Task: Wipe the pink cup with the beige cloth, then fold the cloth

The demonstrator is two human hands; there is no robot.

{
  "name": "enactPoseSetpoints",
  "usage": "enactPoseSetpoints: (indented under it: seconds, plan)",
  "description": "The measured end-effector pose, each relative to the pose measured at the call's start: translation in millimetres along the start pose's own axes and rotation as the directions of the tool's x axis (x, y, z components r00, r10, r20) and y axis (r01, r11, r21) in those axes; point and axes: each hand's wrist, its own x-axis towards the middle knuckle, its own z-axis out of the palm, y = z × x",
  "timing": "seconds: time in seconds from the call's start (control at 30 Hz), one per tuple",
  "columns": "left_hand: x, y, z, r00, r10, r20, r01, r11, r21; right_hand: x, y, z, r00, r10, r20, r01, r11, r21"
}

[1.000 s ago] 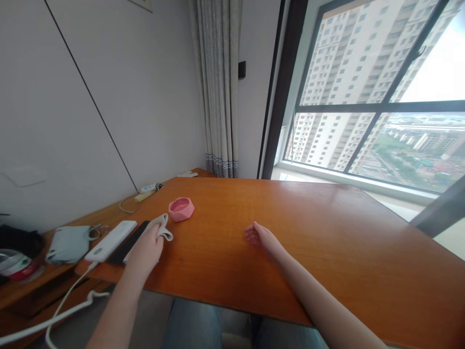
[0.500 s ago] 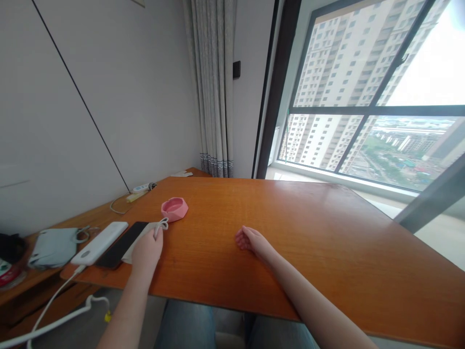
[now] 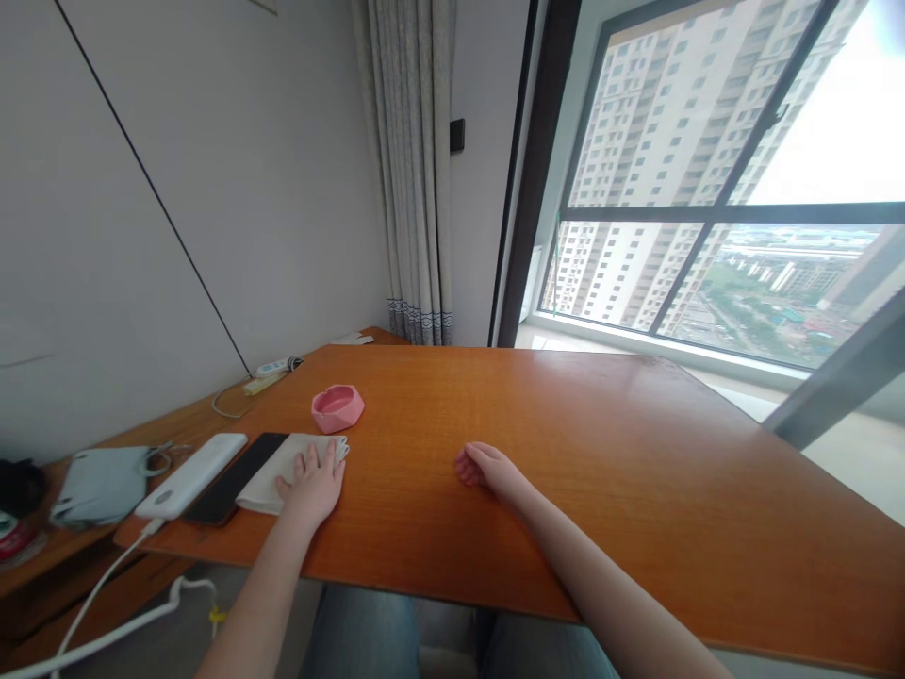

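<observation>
My left hand [image 3: 311, 486] lies flat with its fingers spread on a folded off-white cloth [image 3: 266, 484], covering part of it. The cloth's rounded folded edges show just beyond my fingertips. Close along its left side is a black phone-like slab [image 3: 236, 479], and beside that a white power bank [image 3: 193, 474] with a white cable plugged into its near end. My right hand [image 3: 487, 469] rests on the table in a loose fist, and nothing shows in it.
A pink faceted ashtray [image 3: 337, 408] stands beyond the cloth on the wooden table [image 3: 566, 453]. Left of the table, a lower wooden surface carries a grey-blue pouch [image 3: 103, 484] and a power strip [image 3: 272, 368]. A white cable [image 3: 106, 634] hangs at lower left.
My left hand has let go of the cloth's far end and spread flat on top of it, shifting right. The cloth's far edge now lies down on the table. My right hand stays put.
</observation>
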Motion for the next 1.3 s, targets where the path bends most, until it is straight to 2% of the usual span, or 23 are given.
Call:
enactPoseSetpoints:
  seconds: [0.13,0.2,0.27,0.3,0.37,0.43,0.5,0.57,0.6,0.63,0.67,0.77,0.87,0.97,1.13,1.3]
  plan:
    - [-5,9,-6,0.992,-0.003,-0.124,0.001,1.0,-0.016,1,-1,-1,1.0,-0.012,0.001,0.012,1.0,-0.006]
    - [-14,23,-11,0.974,0.105,-0.203,-0.11,0.994,-0.013,3,-2,-1,1.0,-0.009,-0.019,0.01,1.0,0.008]
    - [-28,46,-18,0.928,0.3,-0.22,-0.321,0.945,-0.067,5,-3,-2,0.999,-0.014,-0.042,0.015,0.999,0.034]
    - [-35,61,-23,0.885,0.425,-0.191,-0.452,0.882,-0.132,6,-4,-3,0.998,-0.023,-0.054,0.025,0.998,0.05]
    - [-49,96,-31,0.788,0.602,-0.13,-0.61,0.736,-0.294,8,-5,-6,0.995,-0.048,-0.082,0.055,0.995,0.084]
    - [-61,134,-38,0.677,0.726,-0.122,-0.701,0.585,-0.408,10,-7,-12,0.986,-0.098,-0.135,0.114,0.987,0.114]
    - [-66,170,-38,0.581,0.802,-0.14,-0.731,0.439,-0.523,12,-9,-18,0.963,-0.175,-0.203,0.206,0.968,0.141]
    - [-63,201,-32,0.534,0.837,-0.122,-0.644,0.309,-0.7,14,-11,-25,0.947,-0.208,-0.246,0.259,0.945,0.198]
    - [-60,213,-26,0.527,0.845,-0.088,-0.532,0.246,-0.81,15,-11,-27,0.948,-0.19,-0.256,0.254,0.936,0.243]
    - [-55,223,-19,0.521,0.853,-0.022,-0.361,0.197,-0.911,16,-11,-28,0.955,-0.152,-0.256,0.226,0.929,0.293]
    - [-50,230,-11,0.512,0.857,0.056,-0.178,0.17,-0.969,17,-11,-28,0.96,-0.113,-0.256,0.197,0.921,0.335]
    - [-38,236,12,0.528,0.842,0.11,0.011,0.123,-0.992,19,-8,-24,0.954,-0.094,-0.285,0.196,0.914,0.355]
    - [-35,231,27,0.564,0.819,0.111,0.088,0.074,-0.993,18,-2,-17,0.942,-0.138,-0.307,0.225,0.936,0.271]
    - [-38,227,31,0.59,0.798,0.121,0.109,0.07,-0.992,16,0,-13,0.95,-0.13,-0.286,0.198,0.954,0.224]
    - [-41,226,26,0.564,0.817,0.124,0.098,0.083,-0.992,10,-6,-13,0.961,-0.114,-0.251,0.165,0.967,0.193]
    - [-41,225,25,0.57,0.813,0.116,0.052,0.106,-0.993,8,-9,-11,0.965,-0.101,-0.243,0.148,0.972,0.181]
